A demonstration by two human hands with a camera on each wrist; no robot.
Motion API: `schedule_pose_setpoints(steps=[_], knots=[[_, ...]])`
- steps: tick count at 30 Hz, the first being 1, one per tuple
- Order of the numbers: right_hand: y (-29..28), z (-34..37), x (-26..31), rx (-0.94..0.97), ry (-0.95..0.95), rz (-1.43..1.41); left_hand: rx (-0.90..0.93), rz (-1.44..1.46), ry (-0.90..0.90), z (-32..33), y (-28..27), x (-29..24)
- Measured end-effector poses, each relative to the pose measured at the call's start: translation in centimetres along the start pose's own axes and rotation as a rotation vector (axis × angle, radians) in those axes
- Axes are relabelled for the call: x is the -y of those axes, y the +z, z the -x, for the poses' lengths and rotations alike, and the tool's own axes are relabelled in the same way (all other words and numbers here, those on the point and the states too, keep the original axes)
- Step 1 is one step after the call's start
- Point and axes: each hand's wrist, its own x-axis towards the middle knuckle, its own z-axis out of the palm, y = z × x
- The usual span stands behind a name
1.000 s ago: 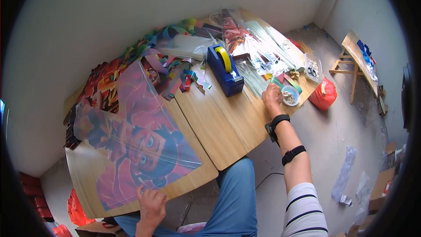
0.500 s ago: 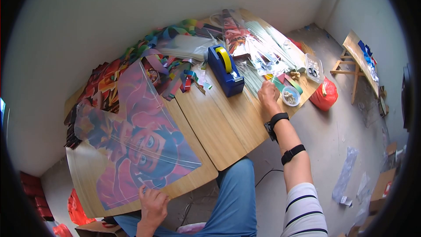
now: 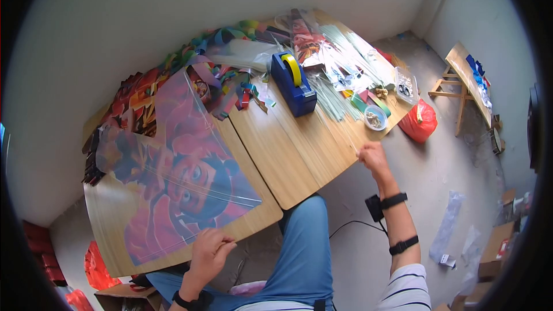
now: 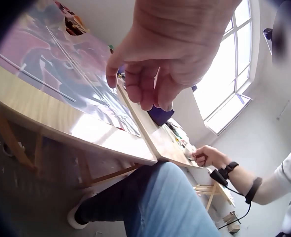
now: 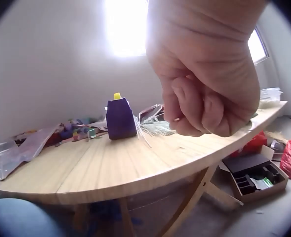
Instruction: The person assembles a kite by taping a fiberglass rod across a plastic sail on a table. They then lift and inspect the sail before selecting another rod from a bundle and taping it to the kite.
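A pink and blue kite-like sheet (image 3: 193,178) printed with a cartoon face lies flat on the table's left half, with thin pale rods along it. My left hand (image 3: 212,253) hovers by its front edge; in the left wrist view this hand (image 4: 172,54) has loosely bent fingers holding nothing visible. Off the table's front right edge, my right hand (image 3: 375,158) pinches what looks like a thin whitish stick (image 3: 352,139). The right wrist view shows that hand (image 5: 209,84) with fingers curled in, hiding the grip. Several pale sticks (image 3: 334,102) lie behind it.
A blue tape dispenser (image 3: 294,89) stands mid-table. Near the right edge are a small round tub (image 3: 375,118) and a clear box (image 3: 406,86). Colourful ribbons and prints line the back. A red bag (image 3: 419,122) and a wooden stand (image 3: 461,89) are on the floor.
My right hand has drawn back from beside the round tub towards me and to the right. My left hand has lifted off the sheet's short rod and shifted right. The view has tilted slightly.
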Motion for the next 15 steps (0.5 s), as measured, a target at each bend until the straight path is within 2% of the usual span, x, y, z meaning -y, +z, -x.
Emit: schedule_pose_setpoints(steps=[1, 2, 4, 6, 7, 10, 13, 15], knots=[[-1.6, 3.8, 0.3, 0.121, 0.183, -0.228, 0.039, 0.085, -0.047, -0.7, 0.1, -0.7], [-3.0, 7.1, -0.7, 0.195, 0.27, -0.329, 0.066, 0.168, -0.061, -1.5, 0.4, -1.4], [-5.2, 13.5, -2.4, 0.214, 0.414, -0.506, 0.129, 0.337, -0.093, -2.9, 2.0, -2.7], [-6.0, 18.5, -3.2, 0.181, 0.463, -0.598, 0.216, 0.401, -0.038, -4.3, 3.8, -3.9], [-6.0, 20.3, -3.1, 0.176, 0.448, -0.614, 0.255, 0.432, -0.012, -4.9, 4.8, -4.3], [-5.0, 23.9, -1.4, 0.202, 0.394, -0.653, 0.354, 0.698, -0.089, -6.2, 8.5, -4.9], [-2.7, 24.5, 1.5, 0.324, 0.318, -0.658, 0.344, 1.032, -0.181, -7.8, 10.0, -6.1], [-0.8, 24.4, 2.6, 0.395, 0.307, -0.63, 0.259, 1.173, -0.226, -8.5, 9.4, -7.0]])
